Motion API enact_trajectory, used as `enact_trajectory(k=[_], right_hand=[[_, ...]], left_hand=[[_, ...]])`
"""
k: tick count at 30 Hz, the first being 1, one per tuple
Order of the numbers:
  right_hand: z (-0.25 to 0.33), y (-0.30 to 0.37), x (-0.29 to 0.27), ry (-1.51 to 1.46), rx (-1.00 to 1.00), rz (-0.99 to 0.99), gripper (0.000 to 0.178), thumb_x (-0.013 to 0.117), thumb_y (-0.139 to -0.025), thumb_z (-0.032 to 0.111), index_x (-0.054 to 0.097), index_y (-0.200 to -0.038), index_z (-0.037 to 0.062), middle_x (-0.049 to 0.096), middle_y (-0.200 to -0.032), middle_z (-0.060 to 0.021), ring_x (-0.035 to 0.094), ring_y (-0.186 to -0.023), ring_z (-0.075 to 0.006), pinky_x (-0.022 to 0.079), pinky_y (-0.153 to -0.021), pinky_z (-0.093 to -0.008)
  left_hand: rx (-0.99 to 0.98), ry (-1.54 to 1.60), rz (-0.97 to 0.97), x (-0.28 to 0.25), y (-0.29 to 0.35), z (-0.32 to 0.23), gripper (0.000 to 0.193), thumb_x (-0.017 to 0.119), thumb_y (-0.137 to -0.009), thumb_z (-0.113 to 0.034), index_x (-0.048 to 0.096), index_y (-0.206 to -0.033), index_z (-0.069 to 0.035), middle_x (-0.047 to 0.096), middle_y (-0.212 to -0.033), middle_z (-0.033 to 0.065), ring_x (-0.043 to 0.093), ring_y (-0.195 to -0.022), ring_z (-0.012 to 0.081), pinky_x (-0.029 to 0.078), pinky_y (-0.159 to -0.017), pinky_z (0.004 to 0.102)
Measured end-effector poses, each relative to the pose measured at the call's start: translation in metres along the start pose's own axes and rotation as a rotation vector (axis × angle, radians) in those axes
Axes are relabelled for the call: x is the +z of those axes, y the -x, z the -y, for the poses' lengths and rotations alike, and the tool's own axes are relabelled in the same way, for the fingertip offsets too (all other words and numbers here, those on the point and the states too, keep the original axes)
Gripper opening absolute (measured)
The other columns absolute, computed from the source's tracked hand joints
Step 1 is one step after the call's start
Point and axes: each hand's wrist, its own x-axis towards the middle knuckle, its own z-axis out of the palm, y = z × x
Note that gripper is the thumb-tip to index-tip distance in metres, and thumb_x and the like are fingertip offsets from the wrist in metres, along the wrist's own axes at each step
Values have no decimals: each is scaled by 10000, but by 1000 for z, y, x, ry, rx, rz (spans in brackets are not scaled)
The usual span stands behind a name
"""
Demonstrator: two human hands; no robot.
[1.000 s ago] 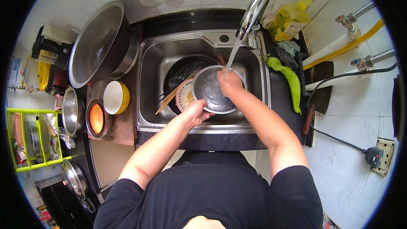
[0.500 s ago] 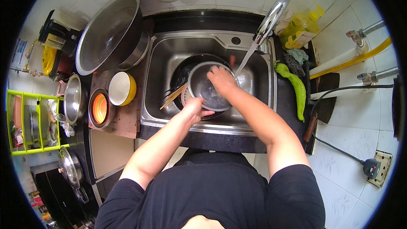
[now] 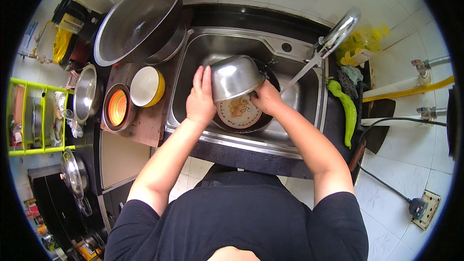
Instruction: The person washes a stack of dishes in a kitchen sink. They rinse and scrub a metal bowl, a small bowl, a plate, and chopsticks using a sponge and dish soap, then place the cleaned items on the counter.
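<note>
While the faucet (image 3: 344,28) runs, the left hand (image 3: 201,97) lies flat against a tipped metal bowl (image 3: 237,77); the right hand (image 3: 267,98) pinches its rim.

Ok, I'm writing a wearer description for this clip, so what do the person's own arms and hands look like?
Left hand and right hand are both ungloved. Short black sleeves leave the forearms bare. No watch or bracelet shows; rings are too small to tell.

A green pepper (image 3: 349,111) lies at three o'clock. A plug (image 3: 417,209) appears at four, a rack (image 3: 42,118) at nine.
</note>
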Motion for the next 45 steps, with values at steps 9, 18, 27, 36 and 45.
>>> enact_trajectory(k=[9,18,27,36,45], right_hand=[[-27,33,67,3,70,353,247,645,-690,166,624,-925,93,542,-961,-135,510,-972,-325,435,-829,-388],[-84,31,120,-400,1099,152,285,564,-797,201,554,-1032,42,585,-959,-179,595,-797,-300,500,-675,-401],[-79,21,116,-627,1377,516,161,475,-839,159,565,-841,26,563,-606,-92,543,-437,-195,444,-387,-321],[-75,25,136,-558,999,34,246,447,-771,73,543,-972,-31,602,-777,-208,613,-526,-311,507,-402,-383],[-64,51,20,-282,1067,91,263,461,-722,65,546,-933,-67,604,-718,-246,627,-557,-317,507,-448,-380]], left_hand=[[-852,1046,-195,-32,36,52,498,416,-731,28,358,-1225,20,495,-1133,154,560,-979,264,511,-772,389],[-1151,1727,-288,-134,65,75,411,405,-807,-70,339,-1160,130,521,-1075,243,586,-929,324,545,-780,397],[-1155,1753,-665,-161,74,150,419,374,-803,-50,318,-1174,137,487,-1096,276,545,-984,390,517,-844,445],[-1398,1784,-668,-148,66,176,698,520,-845,-448,265,-1224,82,487,-1090,229,555,-921,317,507,-808,403],[-935,1350,374,-35,77,40,331,509,-887,-253,449,-1126,-32,563,-1030,128,595,-855,199,510,-682,302]])
